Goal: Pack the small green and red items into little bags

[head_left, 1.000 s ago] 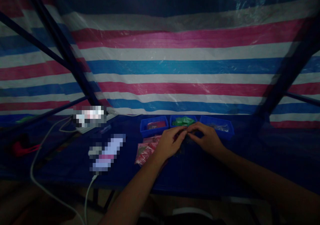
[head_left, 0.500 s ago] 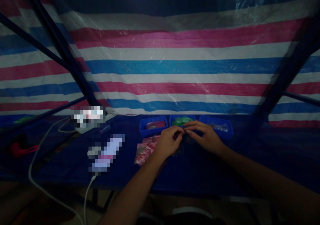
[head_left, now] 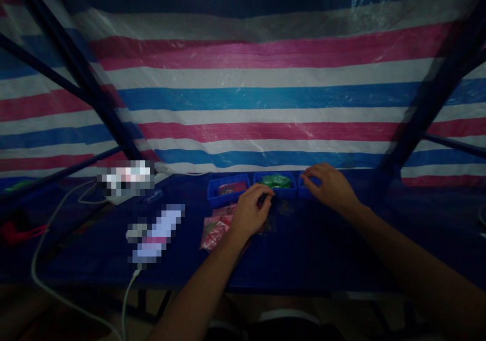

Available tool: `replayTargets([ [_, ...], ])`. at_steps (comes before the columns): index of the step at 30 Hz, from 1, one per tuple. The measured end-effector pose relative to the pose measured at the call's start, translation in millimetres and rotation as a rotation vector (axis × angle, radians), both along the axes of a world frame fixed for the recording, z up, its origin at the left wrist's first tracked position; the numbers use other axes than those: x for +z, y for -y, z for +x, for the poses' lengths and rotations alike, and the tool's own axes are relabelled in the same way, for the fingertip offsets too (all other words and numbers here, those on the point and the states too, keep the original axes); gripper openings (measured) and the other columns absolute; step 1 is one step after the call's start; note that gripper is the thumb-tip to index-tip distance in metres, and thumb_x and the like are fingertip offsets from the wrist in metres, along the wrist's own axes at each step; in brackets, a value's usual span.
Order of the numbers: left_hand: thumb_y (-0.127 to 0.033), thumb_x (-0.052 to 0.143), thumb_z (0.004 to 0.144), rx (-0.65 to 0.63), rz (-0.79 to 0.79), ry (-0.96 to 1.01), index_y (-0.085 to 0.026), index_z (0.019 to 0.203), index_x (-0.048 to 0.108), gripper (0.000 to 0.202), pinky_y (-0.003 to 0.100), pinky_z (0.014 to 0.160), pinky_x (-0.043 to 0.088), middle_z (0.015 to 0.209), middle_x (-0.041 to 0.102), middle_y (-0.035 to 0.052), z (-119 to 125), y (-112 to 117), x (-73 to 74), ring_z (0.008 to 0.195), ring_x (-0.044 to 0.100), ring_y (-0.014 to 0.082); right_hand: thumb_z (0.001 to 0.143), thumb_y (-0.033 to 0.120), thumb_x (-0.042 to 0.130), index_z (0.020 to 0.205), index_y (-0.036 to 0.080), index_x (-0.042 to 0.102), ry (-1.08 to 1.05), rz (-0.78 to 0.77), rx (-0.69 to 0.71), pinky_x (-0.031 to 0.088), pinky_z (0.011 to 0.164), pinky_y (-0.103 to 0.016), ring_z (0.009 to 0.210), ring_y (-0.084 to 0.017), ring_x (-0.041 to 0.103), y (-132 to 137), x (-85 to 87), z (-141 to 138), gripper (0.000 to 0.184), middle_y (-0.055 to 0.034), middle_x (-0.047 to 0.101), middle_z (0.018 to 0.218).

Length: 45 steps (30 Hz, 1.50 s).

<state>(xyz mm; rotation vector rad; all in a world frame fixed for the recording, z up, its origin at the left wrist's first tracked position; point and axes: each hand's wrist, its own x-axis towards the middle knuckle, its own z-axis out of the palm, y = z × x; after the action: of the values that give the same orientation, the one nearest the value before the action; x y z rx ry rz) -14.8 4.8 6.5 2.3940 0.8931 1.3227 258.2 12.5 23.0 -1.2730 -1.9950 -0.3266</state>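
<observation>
My left hand hovers over the table by the front of the middle tray, thumb and fingers pinched; whatever lies between them is too small to make out. Over the right blue tray is my right hand, its fingers curled towards the thumb, covering most of that tray. Nothing can be made out in its fingertips. Green packets lie in the middle blue tray. The left blue tray holds a reddish packet. Pink plastic packets are piled beside my left wrist. Small dark or clear pieces rest between my hands.
A charging phone, blurred out, lies on the blue table at left, its white cable hanging off the front edge. Behind it is a power strip. Blue metal poles and a striped tarp close off the back.
My right hand has parted from my left and moved right and up, over the right tray. My left hand stays near the same spot, still pinched. The view has shifted slightly.
</observation>
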Motion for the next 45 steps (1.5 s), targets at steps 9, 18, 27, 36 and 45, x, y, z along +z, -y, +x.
replayTargets([
  [9,-0.014,0.056,0.096,0.026,-0.021,-0.036,-0.021,0.102,0.069,0.016,0.036,0.092,0.053,0.103,0.072,0.0057,-0.4,0.4,-0.7,0.099,0.068,0.0202,0.092,0.022,0.065,0.119,0.023,0.069,0.184,-0.303,0.471,0.053,0.097,-0.042,0.106,-0.025,0.068,15.8,-25.1,-35.8,0.027,-0.0083,0.074,0.114],
  [18,-0.012,0.056,0.094,0.034,-0.036,-0.066,-0.021,0.101,0.069,0.017,0.036,0.091,0.054,0.102,0.072,0.0050,0.3,2.3,-0.5,0.096,0.069,0.0199,0.089,0.012,0.059,0.115,0.024,0.072,0.151,-0.272,0.374,0.056,0.091,-0.042,0.100,-0.026,0.070,11.5,-40.0,-46.1,0.031,-0.0070,0.076,0.105],
  [27,-0.025,0.074,0.088,0.006,-0.121,-0.093,-0.027,0.135,0.060,0.050,0.040,0.106,0.052,0.131,0.071,0.0050,1.3,1.6,-6.3,0.118,0.068,0.0232,0.094,0.025,0.064,0.109,0.025,0.072,-0.379,-0.259,0.357,0.061,0.078,-0.037,0.084,-0.022,0.076,23.3,-27.0,-53.4,0.017,-0.0042,0.078,0.102],
  [36,-0.025,0.068,0.094,-0.002,-0.190,-0.050,-0.026,0.126,0.062,0.033,0.033,0.092,0.057,0.104,0.080,-0.0005,1.3,3.0,-1.7,0.096,0.076,0.0190,0.089,0.034,0.072,0.114,0.024,0.070,-0.654,-0.458,0.478,0.065,0.085,-0.038,0.095,-0.024,0.078,16.4,-39.5,-60.4,0.026,-0.0071,0.077,0.113],
  [45,-0.020,0.062,0.094,-0.026,-0.171,-0.034,-0.026,0.126,0.062,0.032,0.033,0.092,0.057,0.103,0.079,0.0001,2.1,4.5,-1.4,0.097,0.076,0.0179,0.091,0.035,0.071,0.107,0.021,0.071,-0.616,-0.411,0.425,0.064,0.072,-0.033,0.081,-0.021,0.076,16.3,-37.1,-60.0,0.021,-0.0072,0.077,0.104],
])
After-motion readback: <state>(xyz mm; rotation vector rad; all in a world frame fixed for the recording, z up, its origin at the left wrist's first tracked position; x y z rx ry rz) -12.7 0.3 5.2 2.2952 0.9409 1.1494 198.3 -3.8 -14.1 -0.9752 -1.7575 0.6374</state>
